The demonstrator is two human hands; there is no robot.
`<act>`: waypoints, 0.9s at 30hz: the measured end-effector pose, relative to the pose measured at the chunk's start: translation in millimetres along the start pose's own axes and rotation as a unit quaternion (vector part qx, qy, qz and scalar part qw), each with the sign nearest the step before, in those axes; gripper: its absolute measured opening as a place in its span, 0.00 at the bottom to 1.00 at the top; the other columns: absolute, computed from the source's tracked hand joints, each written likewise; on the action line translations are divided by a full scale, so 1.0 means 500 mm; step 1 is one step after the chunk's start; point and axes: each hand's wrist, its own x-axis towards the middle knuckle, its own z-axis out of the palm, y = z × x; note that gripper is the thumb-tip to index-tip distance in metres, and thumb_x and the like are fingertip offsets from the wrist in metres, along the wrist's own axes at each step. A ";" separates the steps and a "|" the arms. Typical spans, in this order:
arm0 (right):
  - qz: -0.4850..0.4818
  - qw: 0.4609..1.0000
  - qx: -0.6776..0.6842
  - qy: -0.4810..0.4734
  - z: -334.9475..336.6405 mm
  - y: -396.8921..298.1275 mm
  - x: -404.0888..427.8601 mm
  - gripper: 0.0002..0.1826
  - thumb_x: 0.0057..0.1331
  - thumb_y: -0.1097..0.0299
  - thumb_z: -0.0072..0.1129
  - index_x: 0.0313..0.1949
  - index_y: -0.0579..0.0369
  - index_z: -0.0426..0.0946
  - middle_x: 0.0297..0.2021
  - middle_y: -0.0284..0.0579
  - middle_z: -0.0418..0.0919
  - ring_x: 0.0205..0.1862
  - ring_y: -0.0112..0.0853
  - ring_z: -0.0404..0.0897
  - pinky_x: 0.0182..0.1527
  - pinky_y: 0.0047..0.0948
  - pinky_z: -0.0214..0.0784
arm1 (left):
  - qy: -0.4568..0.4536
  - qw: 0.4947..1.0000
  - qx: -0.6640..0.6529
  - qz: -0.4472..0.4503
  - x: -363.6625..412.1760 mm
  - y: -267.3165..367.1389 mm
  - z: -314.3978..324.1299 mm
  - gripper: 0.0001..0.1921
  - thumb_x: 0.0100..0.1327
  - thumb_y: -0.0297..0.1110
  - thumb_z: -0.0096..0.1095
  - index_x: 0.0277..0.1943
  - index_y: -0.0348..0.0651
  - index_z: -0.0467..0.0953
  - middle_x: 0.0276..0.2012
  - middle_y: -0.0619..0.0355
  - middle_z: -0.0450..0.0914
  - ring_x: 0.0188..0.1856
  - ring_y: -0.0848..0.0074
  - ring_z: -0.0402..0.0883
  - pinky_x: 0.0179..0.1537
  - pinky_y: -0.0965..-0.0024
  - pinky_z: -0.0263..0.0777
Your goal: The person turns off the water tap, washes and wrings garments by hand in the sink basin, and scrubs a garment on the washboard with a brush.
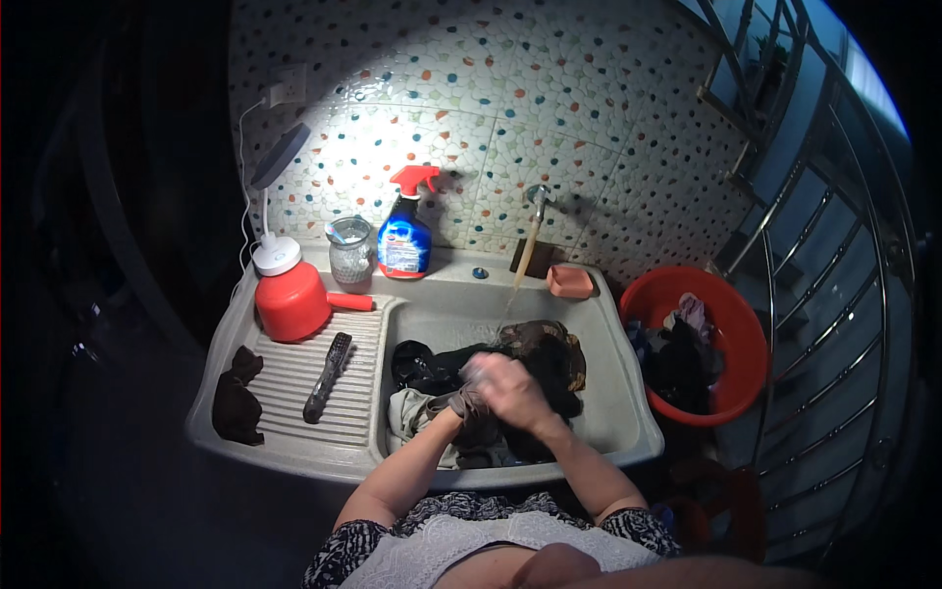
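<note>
Over the sink basin (600, 412) my two hands meet on a wet grey-brown cloth (471, 405). My right hand (511, 390), blurred by motion, lies on top with its fingers closed over the cloth. The cloth wraps around my left hand (456, 420), whose fingers are mostly hidden. Below and around them lie soaked clothes: a pale grey garment (408, 412), black fabric (541, 368) and a brown patterned piece (530, 335). Water runs from the wall tap (539, 199), through a yellowish tube (525, 258), into the basin behind my hands.
On the ribbed washboard (287, 390) lie a dark brush (327, 375) and a brown cloth (237, 405). Behind stand a red dipper (291, 305), a lamp (280, 158), a glass jar (350, 258), a spray bottle (405, 235) and a soap dish (570, 281). A red basin (743, 368) holds clothes beside metal railings (817, 316).
</note>
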 end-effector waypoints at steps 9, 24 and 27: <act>-0.156 0.981 -0.034 -0.112 0.027 -0.081 -0.016 0.20 0.54 0.68 0.55 0.48 0.49 0.72 0.51 0.47 0.69 0.37 0.41 0.75 0.40 0.35 0.72 | -0.022 0.979 0.165 0.119 0.008 -0.091 0.061 0.15 0.57 0.34 0.50 0.46 0.38 0.74 0.38 0.54 0.78 0.42 0.66 0.78 0.41 0.64 0.70; 0.231 0.949 0.040 -0.209 0.013 0.046 -0.004 0.19 0.58 0.58 0.47 0.48 0.49 0.74 0.47 0.49 0.75 0.49 0.47 0.74 0.52 0.38 0.65 | -0.085 0.863 0.451 0.210 -0.039 0.045 0.021 0.18 0.54 0.34 0.50 0.49 0.45 0.72 0.49 0.53 0.73 0.53 0.66 0.70 0.52 0.62 0.64; 0.220 0.948 -0.049 -0.227 0.035 0.019 -0.012 0.21 0.56 0.59 0.50 0.51 0.47 0.71 0.50 0.49 0.72 0.51 0.48 0.72 0.54 0.40 0.63 | -0.028 0.954 0.223 0.198 -0.017 -0.028 0.031 0.18 0.52 0.35 0.53 0.48 0.44 0.72 0.48 0.53 0.72 0.54 0.65 0.68 0.52 0.62 0.63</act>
